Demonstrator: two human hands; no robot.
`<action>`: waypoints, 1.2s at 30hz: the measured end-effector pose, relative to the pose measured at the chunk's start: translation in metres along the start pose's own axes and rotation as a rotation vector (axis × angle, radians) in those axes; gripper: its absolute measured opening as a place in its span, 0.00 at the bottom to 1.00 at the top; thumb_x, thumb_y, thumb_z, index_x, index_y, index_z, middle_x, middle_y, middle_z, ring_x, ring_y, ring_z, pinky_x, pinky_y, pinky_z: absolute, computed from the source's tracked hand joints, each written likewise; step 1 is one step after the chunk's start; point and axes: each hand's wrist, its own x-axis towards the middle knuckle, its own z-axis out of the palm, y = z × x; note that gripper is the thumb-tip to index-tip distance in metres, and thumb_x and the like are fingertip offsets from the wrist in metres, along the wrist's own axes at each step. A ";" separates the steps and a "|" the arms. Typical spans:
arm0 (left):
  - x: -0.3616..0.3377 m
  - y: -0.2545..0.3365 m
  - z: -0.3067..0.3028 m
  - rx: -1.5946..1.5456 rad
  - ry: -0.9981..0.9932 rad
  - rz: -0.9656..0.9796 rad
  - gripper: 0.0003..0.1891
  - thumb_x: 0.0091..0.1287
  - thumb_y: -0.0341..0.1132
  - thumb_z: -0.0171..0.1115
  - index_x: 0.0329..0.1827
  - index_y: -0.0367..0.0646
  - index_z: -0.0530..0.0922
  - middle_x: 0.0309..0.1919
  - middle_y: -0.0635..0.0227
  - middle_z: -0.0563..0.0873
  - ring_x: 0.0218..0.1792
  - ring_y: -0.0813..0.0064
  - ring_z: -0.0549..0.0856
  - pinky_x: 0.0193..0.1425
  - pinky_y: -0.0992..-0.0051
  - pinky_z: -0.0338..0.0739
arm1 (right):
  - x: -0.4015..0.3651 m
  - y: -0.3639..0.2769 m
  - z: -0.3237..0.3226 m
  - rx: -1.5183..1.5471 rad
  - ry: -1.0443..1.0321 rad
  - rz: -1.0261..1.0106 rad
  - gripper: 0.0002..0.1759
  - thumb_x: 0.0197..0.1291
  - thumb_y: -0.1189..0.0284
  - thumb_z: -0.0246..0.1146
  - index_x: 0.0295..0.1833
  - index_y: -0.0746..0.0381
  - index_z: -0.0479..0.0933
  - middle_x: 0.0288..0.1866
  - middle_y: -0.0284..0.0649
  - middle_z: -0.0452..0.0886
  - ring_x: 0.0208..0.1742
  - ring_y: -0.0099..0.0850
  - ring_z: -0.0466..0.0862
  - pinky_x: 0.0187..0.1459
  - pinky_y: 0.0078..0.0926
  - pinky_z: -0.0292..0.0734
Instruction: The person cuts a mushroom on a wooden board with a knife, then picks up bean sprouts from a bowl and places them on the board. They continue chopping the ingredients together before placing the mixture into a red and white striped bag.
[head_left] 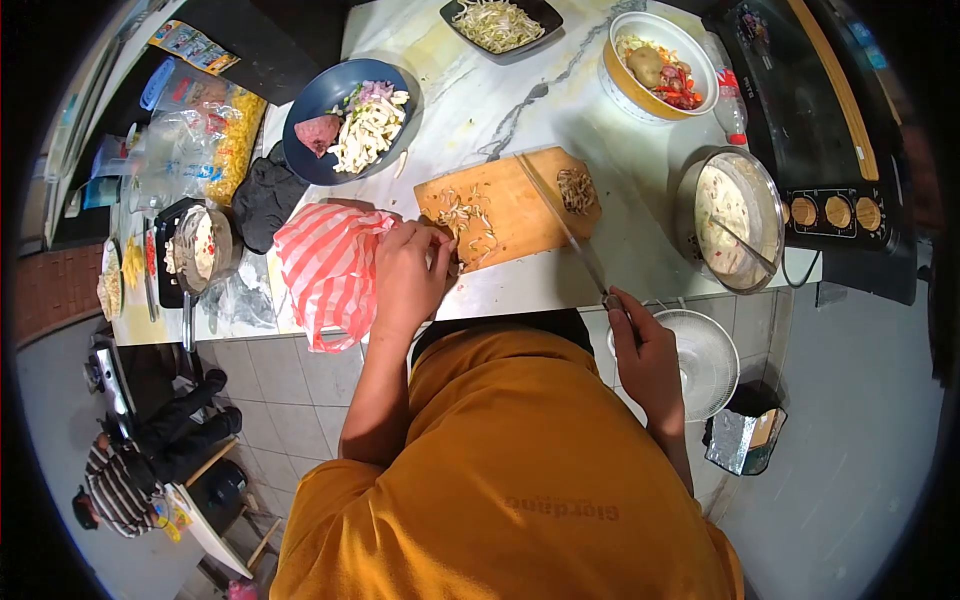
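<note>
My right hand (645, 350) grips the handle of a long knife (556, 205), whose blade lies slantwise across the wooden cutting board (530, 215). My left hand (412, 270) is at the board's left end, its fingers bent and drawn together; what they hold, if anything, is hidden. Thin brown sliced pieces (465, 222) are scattered on the board near those fingers. A small heap of finer brown slices (576, 190) sits at its right end, beyond the blade. A red-and-white striped plastic bag (325, 270) lies against my left hand.
Behind the board stand a dark plate (308, 100) of chopped food, a dish of bean sprouts (500, 25) and a bowl (612, 85). A metal pot (770, 205) is at right by an oven (800, 110). A strainer (715, 350) is below the counter edge. Another person (120, 480) is at lower left.
</note>
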 end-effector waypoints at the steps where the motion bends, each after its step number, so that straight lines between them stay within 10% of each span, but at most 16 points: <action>1: 0.000 0.003 -0.003 0.000 -0.004 0.002 0.06 0.64 0.31 0.71 0.36 0.38 0.83 0.33 0.57 0.84 0.40 0.53 0.84 0.49 0.60 0.76 | -0.001 0.000 0.000 0.007 0.009 -0.011 0.20 0.76 0.64 0.59 0.64 0.66 0.80 0.21 0.41 0.78 0.22 0.20 0.71 0.27 0.25 0.68; 17: 0.051 0.058 0.056 0.036 -0.009 0.001 0.08 0.63 0.42 0.71 0.33 0.48 0.89 0.34 0.67 0.89 0.47 0.61 0.81 0.55 0.60 0.64 | -0.011 0.011 -0.004 0.040 0.116 0.071 0.21 0.76 0.63 0.60 0.64 0.66 0.80 0.19 0.38 0.73 0.22 0.19 0.68 0.26 0.25 0.65; 26: 0.073 0.030 0.046 -0.050 -0.113 0.349 0.14 0.65 0.34 0.67 0.53 0.52 0.86 0.47 0.70 0.85 0.54 0.63 0.77 0.58 0.63 0.62 | -0.017 0.018 -0.003 0.072 0.140 0.096 0.20 0.77 0.66 0.59 0.66 0.66 0.79 0.19 0.31 0.72 0.23 0.14 0.67 0.25 0.20 0.62; 36: 0.081 0.043 0.043 -0.116 -0.199 0.306 0.16 0.63 0.33 0.67 0.54 0.49 0.85 0.46 0.69 0.86 0.55 0.64 0.77 0.58 0.64 0.62 | -0.010 0.016 -0.007 0.053 0.142 0.108 0.20 0.76 0.65 0.60 0.64 0.66 0.80 0.20 0.37 0.74 0.22 0.19 0.69 0.26 0.23 0.65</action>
